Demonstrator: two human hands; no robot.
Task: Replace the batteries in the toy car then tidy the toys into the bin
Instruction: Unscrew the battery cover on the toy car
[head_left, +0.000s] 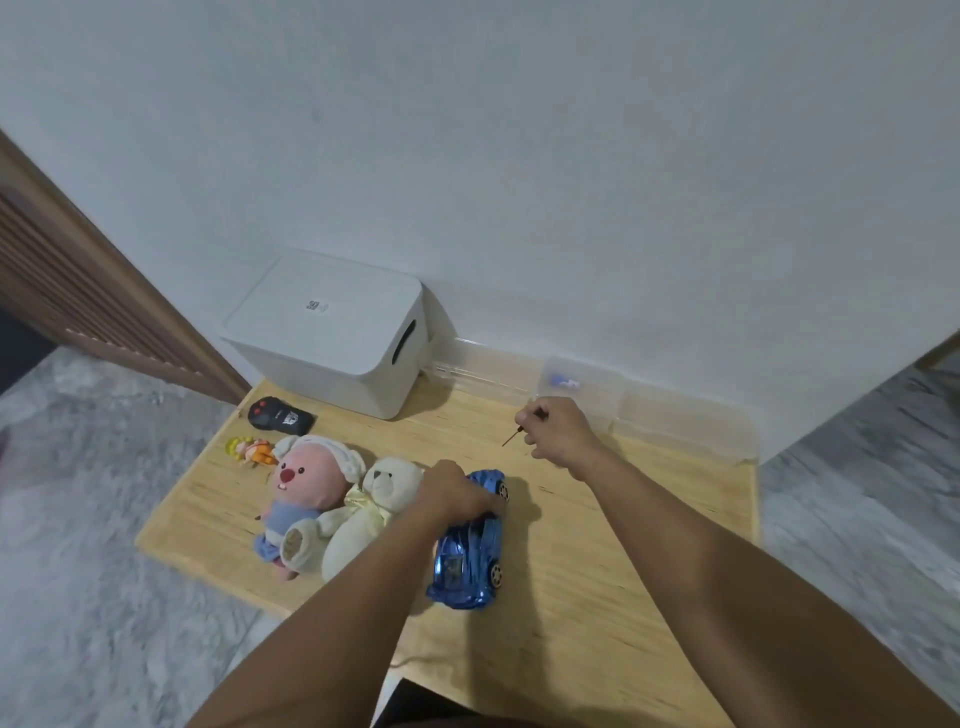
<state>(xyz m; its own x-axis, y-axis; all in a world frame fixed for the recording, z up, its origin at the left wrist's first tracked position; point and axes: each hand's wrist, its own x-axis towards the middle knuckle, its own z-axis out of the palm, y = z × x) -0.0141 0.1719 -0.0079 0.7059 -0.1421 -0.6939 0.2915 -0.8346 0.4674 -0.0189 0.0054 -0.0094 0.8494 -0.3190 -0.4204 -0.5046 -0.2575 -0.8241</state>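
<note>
A shiny blue toy car (470, 558) lies on the wooden table (623, 519), near its middle. My left hand (454, 493) is closed over the car's far half. My right hand (558, 431) is raised behind the car and holds a thin screwdriver (511, 439), its tip pointing down-left. A white lidded bin (332, 330) stands shut at the back left against the wall. Left of the car lie a cream teddy bear (358, 514) and a pink plush (304, 493). A small orange figurine (249, 449) and a black remote control (280, 415) lie farther back left.
A clear plastic organiser tray (597, 389) runs along the wall at the back right, with a small blue and white item (563, 382) in it. The table stands on grey carpet (104, 493). A brown slatted panel (78, 291) leans at the left.
</note>
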